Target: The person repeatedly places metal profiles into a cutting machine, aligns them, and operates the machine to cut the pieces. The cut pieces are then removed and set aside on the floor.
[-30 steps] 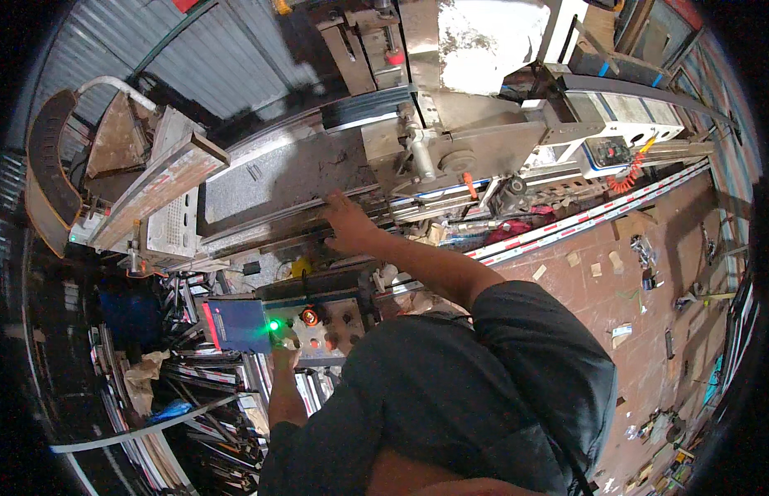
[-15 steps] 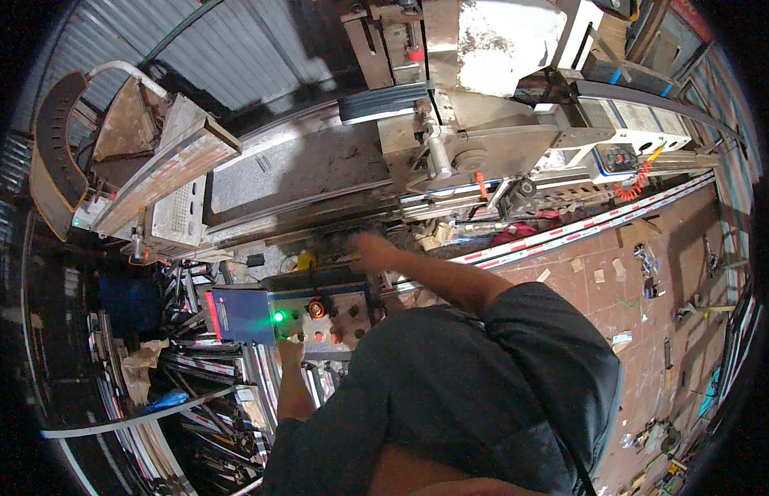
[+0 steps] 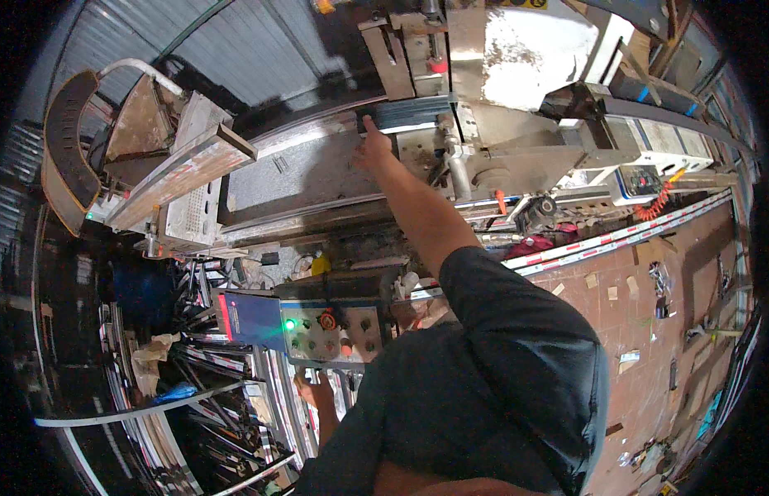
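Observation:
My right hand point(image 3: 374, 149) reaches out over the machine bed, one finger at the left end of a stack of dark grey profile bars point(image 3: 413, 114). Its fingers look spread, and I see no grip on the bars. The bars lie against the metal clamp point(image 3: 455, 157) of a large saw-like machine. Below the front edge of a control panel point(image 3: 330, 331) with a lit green lamp point(image 3: 290, 325) and several knobs, my left hand point(image 3: 318, 390) hangs with its fingers apart. It holds nothing that I can see.
A slanted metal channel point(image 3: 186, 175) stands at the left of the bed. Many profile offcuts point(image 3: 219, 397) are heaped at the lower left. Long red-and-white wrapped profiles point(image 3: 624, 231) run along the right, over a tiled floor point(image 3: 640, 397) with scraps. A coiled orange hose point(image 3: 653, 205) hangs by a small control box.
My right hand has moved away from me, from above the control panel to the end of the bars. The left hand has left the panel's buttons and dropped below its edge.

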A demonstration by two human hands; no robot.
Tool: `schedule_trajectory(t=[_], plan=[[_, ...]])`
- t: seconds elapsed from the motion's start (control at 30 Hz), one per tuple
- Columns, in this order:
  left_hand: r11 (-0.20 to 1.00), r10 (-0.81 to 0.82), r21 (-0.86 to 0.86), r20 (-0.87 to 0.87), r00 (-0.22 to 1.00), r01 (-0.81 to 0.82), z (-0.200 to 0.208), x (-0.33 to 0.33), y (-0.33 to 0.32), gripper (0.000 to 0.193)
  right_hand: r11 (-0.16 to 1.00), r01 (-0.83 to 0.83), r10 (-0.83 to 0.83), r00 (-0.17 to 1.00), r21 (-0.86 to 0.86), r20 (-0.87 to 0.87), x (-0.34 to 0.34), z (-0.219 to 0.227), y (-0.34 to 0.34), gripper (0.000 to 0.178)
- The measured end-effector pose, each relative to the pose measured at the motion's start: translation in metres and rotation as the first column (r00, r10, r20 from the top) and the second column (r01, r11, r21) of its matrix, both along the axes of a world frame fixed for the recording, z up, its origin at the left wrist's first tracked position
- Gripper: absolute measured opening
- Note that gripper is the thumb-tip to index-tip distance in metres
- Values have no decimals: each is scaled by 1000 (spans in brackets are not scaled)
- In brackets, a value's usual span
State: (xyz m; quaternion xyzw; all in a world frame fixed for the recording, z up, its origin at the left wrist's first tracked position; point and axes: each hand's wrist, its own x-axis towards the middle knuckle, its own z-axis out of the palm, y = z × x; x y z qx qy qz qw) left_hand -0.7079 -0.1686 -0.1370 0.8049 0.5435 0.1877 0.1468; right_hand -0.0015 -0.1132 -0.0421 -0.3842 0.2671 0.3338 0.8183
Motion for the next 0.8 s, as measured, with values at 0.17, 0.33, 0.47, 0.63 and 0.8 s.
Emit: schedule_trajectory(t=[0.17, 0.33, 0.47, 0.63, 0.8], plan=[[987, -111, 121, 26, 993, 107, 6, 4, 2, 58, 989, 56, -28, 981, -140, 191, -7, -17, 14, 47], [979, -205, 38, 185, 961, 201, 13, 27, 47, 51, 986, 115, -70, 945, -123, 319, 6, -40, 17, 46], [954, -301, 73, 259, 918, 292, 18, 43, 98, 50, 979, -3, 61, 957, -203, 284, 1, -35, 1, 75], [644, -764, 281, 215, 608, 711, 44, 97, 197, 46, 970, -22, 123, 902, -241, 413, -48, -56, -49, 100], [618, -766, 187, 362, 531, 763, 73, 181, 261, 33, 842, -30, 341, 803, -539, 488, -237, -88, -78, 36]])
